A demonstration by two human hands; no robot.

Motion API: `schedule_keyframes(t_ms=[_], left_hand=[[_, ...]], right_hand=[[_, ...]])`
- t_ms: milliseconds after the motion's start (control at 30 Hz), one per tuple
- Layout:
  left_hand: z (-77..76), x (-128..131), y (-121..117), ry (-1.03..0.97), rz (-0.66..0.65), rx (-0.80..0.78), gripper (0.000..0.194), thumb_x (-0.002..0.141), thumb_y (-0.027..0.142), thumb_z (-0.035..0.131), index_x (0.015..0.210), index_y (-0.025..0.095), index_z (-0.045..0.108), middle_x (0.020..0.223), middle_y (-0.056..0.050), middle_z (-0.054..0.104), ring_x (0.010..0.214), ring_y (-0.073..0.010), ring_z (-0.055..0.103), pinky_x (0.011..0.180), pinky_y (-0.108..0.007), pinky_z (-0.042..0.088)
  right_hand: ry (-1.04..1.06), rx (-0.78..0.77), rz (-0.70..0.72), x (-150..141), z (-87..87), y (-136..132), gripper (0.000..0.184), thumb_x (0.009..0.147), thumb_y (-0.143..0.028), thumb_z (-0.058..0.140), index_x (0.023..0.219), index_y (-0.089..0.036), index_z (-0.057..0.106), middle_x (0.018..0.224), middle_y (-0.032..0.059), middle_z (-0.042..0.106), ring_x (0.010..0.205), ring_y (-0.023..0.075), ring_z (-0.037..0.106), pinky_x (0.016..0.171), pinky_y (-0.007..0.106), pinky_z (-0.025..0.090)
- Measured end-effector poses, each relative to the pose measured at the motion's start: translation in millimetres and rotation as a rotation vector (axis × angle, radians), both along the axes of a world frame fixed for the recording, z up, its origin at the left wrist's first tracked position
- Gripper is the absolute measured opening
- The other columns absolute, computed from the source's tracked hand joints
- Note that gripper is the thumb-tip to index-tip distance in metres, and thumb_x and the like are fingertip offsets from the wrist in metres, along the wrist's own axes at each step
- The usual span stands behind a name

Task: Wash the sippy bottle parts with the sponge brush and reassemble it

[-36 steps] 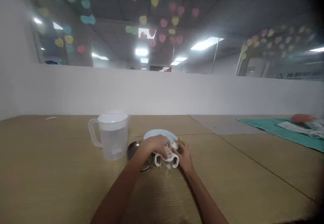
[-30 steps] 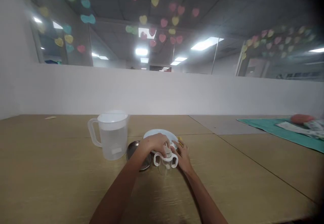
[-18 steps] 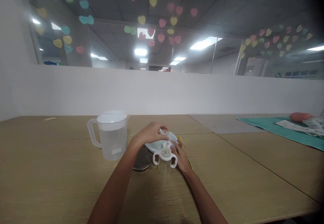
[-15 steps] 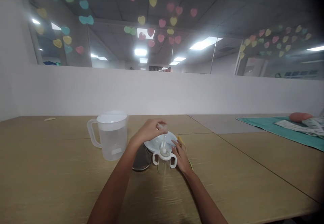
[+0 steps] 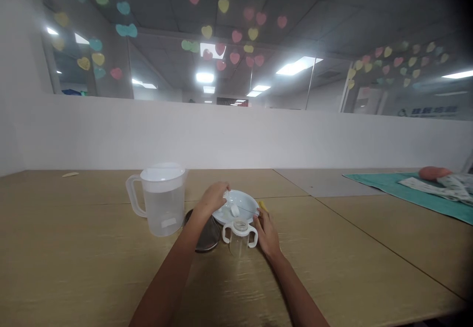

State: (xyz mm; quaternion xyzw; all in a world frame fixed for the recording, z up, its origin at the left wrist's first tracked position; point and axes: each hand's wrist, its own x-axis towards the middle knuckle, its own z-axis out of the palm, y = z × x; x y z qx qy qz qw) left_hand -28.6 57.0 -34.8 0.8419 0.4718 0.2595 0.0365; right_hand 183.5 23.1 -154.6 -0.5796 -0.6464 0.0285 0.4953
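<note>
Since the frame of half a second ago, the left hand (image 5: 215, 199) has moved away from above the bottle, to the left and a little farther, and it is now at the left edge of the plate. With it went the clear top piece (image 5: 226, 196), which was then over the mouth. For the work in hand, I judge that this means the bottle and its top are now apart, with the opening uncovered.

Clear bottle (image 5: 239, 244) stands upright on the bench (image 5: 111, 253), in front of the plate and between the two forearms. Its wall is transparent, and around its neck sits a white collar (image 5: 231, 226) with two curved handles, one on each side. I cannot tell if any liquid is inside.

Just behind it is the pale, shallow plate (image 5: 248, 200), where a small white piece (image 5: 235, 210) lies. The left hand is narrow, its fingertips closed on the clear top piece, which they partly hide. The right hand (image 5: 266, 231) is loosely open beside the right handle, fingers slightly bent; whether it touches the handle or the plate, I cannot tell. Something yellow (image 5: 262, 205) shows just beyond its fingers.

To the left, a dark round dish (image 5: 209, 236) is partly covered by the left forearm, and farther left stands a translucent jug (image 5: 164, 208).
</note>
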Motion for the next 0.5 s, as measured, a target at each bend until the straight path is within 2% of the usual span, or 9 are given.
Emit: schedule_keyframes(t_ms=[167, 333, 433, 500], left_hand=[[-18.3, 0.8, 12.9, 0.053, 0.041, -0.08, 0.037, 0.066, 0.016, 0.068, 0.102, 0.019, 0.057, 0.101, -0.007, 0.063, 0.096, -0.0209, 0.058, 0.082, -0.03, 0.043], [-30.3, 10.3, 11.3, 0.068, 0.043, -0.147, 0.041, 0.067, 0.033, 0.07, 0.103, 0.017, 0.058, 0.098, -0.009, 0.066, 0.094, -0.0226, 0.06, 0.079, -0.029, 0.044], [-29.5, 13.4, 5.5, 0.059, 0.003, -0.19, 0.042, 0.072, 0.044, 0.063, 0.105, 0.018, 0.058, 0.096, -0.007, 0.068, 0.088, -0.0202, 0.063, 0.073, -0.026, 0.045], [-19.0, 9.7, -0.5, 0.047, -0.008, -0.188, 0.044, 0.075, 0.045, 0.058, 0.11, 0.018, 0.057, 0.099, -0.008, 0.067, 0.089, -0.0201, 0.063, 0.073, -0.025, 0.045]], right_hand=[[0.035, -0.024, -0.006, -0.2, -0.8, -0.2, 0.048, 0.086, -0.052, 0.033, 0.114, -0.017, 0.052, 0.115, 0.0113, 0.056, 0.11, 0.0231, 0.049, 0.096, 0.041, 0.036], [0.041, 0.001, 0.004, -0.9, 0.4, -2.2, 0.048, 0.085, -0.052, 0.034, 0.112, -0.018, 0.053, 0.115, 0.0107, 0.057, 0.109, 0.0228, 0.05, 0.095, 0.04, 0.037], [0.042, 0.015, 0.012, -1.2, 1.3, -3.5, 0.047, 0.086, -0.051, 0.034, 0.112, -0.017, 0.053, 0.115, 0.0109, 0.057, 0.11, 0.0223, 0.05, 0.096, 0.039, 0.037], [0.044, 0.021, 0.016, -1.3, 1.3, -3.8, 0.047, 0.086, -0.051, 0.034, 0.111, -0.017, 0.053, 0.115, 0.0106, 0.057, 0.11, 0.0221, 0.05, 0.096, 0.039, 0.037]])
